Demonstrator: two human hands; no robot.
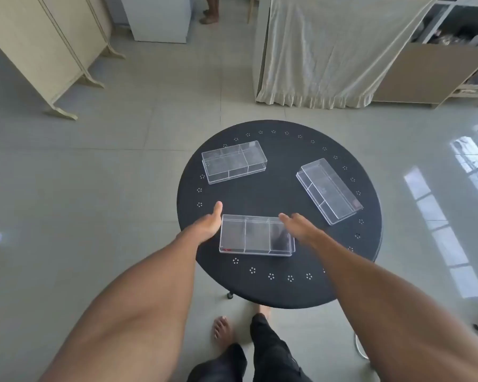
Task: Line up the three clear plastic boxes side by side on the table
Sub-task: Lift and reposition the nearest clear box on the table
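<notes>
Three clear plastic boxes with inner dividers lie scattered on a round black table (282, 285). The near box (255, 235) lies flat close to the front edge. My left hand (208, 225) is at its left end, thumb raised and fingers spread. My right hand (297, 226) reaches over its right end with the fingers extended. Whether either hand presses on the box I cannot tell. The far-left box (233, 162) lies at a slight angle. The right box (329, 191) lies turned diagonally near the table's right rim.
The table stands on a pale tiled floor, with my bare feet and dark trousers (249, 351) below its front edge. A cream cabinet (39, 51) stands far left. A cloth-draped frame (329, 51) and shelves (439, 70) stand far right. Another person's feet (210, 15) show at the top.
</notes>
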